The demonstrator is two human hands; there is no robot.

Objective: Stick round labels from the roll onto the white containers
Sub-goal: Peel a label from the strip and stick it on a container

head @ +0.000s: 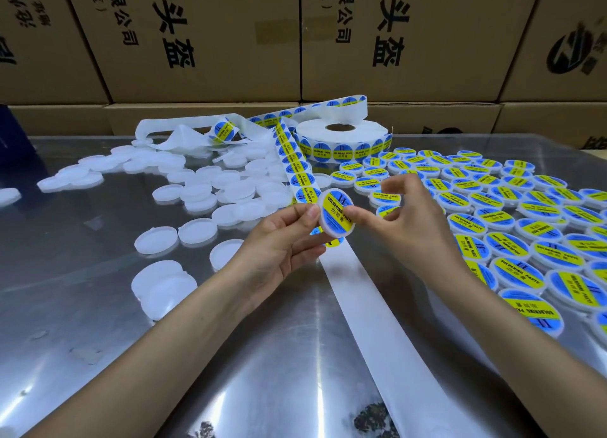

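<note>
We are holding one white container (336, 216) up over the middle of the bench (98, 306), tilted toward us, with a round label (338, 209) already lying on its face. Our left hand (279, 244) is gripping its left rim between thumb and fingers, and our right hand (404, 214) is pinching the right rim with the thumb while the other fingers are curling loosely above.

The label is sitting slightly off the rim on one side, so we are judging that any pressing now may be locking in a skew or trapping a crease. The grip is only on the edges, and the smooth plastic could be slipping out and dropping onto the strip (297, 171) just below, where a sticky label may be catching it.

The bare backing (387, 322) is running toward the near edge, and a forearm dragging on it may be pulling the roll (341, 135) at the far edge. The labelled pile (512, 214) on the right is crowding our right wrist; a careless sweep may be scattering it into the blanks (197, 188) on the left.
</note>
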